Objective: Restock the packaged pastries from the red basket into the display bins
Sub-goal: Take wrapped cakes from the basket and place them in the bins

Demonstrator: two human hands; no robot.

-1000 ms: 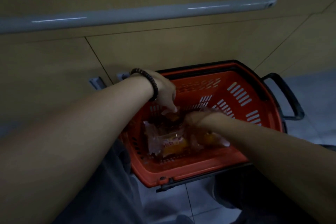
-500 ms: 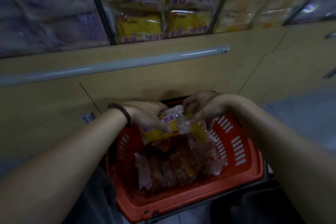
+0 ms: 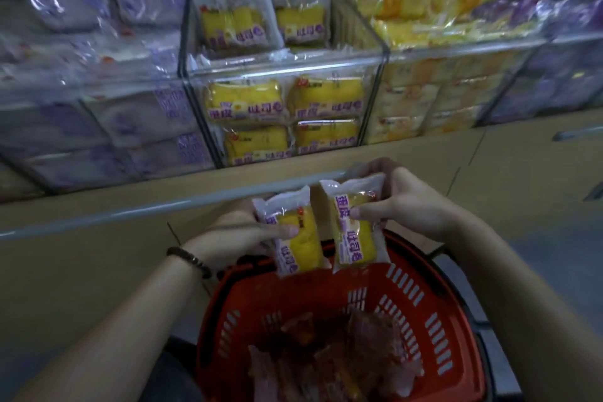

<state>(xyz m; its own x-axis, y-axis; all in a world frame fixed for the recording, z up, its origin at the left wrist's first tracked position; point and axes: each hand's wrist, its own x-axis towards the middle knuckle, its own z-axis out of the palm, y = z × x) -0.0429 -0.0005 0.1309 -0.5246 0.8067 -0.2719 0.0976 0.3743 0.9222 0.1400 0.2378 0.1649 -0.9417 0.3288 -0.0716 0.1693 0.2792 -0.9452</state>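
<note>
My left hand [image 3: 248, 232] grips a yellow packaged pastry [image 3: 297, 235] by its upper left side. My right hand [image 3: 401, 202] holds a second yellow packaged pastry [image 3: 355, 228] next to it, thumb across its front. Both packs hang upright above the far rim of the red basket [image 3: 434, 336], which holds several more packs [image 3: 342, 359] in shadow. Straight ahead stands a clear display bin [image 3: 284, 68] stacked with the same yellow pastries [image 3: 248, 104].
Bins of purple-wrapped packs [image 3: 98, 108] stand to the left, and paler yellow packs [image 3: 434, 104] fill the bin to the right. A grey rail [image 3: 130, 212] runs along the wooden counter front below the bins. A dark bead bracelet [image 3: 189, 259] is on my left wrist.
Both hands rose out of the basket, each with a yellow pack, and the two packs have separated. My view tilted up from the basket to the display bins.
</note>
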